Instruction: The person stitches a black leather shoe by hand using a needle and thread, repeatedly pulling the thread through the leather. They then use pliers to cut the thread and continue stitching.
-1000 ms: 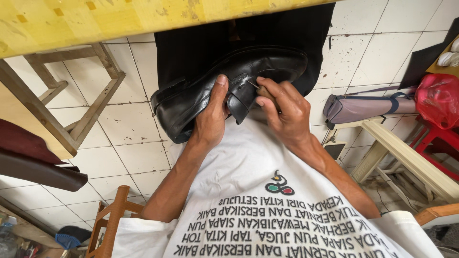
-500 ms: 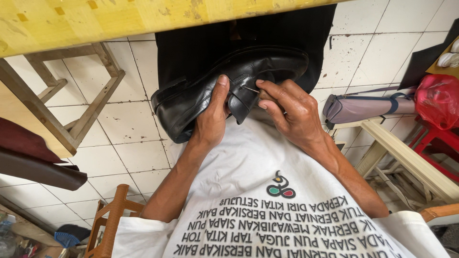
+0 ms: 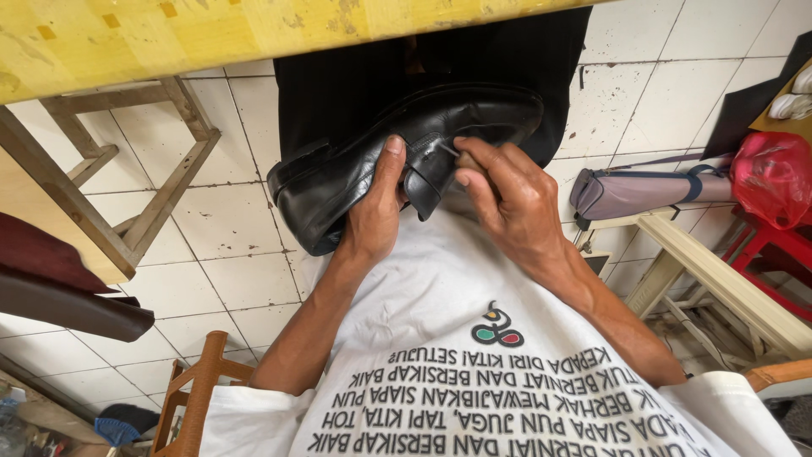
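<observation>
A black leather shoe (image 3: 355, 165) lies across my lap, toe toward the lower left. My left hand (image 3: 376, 211) grips it around the middle, thumb pressed on the upper beside the strap. My right hand (image 3: 507, 199) pinches a small tool with a brown handle (image 3: 465, 159), its thin metal tip touching the shoe's strap. I wear a white printed shirt (image 3: 474, 372) and dark trousers.
A yellow tabletop edge (image 3: 211, 34) runs along the top. A wooden stool frame (image 3: 135, 186) stands at the left on the white tiled floor. A grey long bag (image 3: 634, 190), a red plastic bag (image 3: 774, 178) and a pale wooden bench (image 3: 727, 279) are at the right.
My right hand has shifted slightly toward the strap, with the tool's tip now at the strap. The shoe and my left hand stay in place.
</observation>
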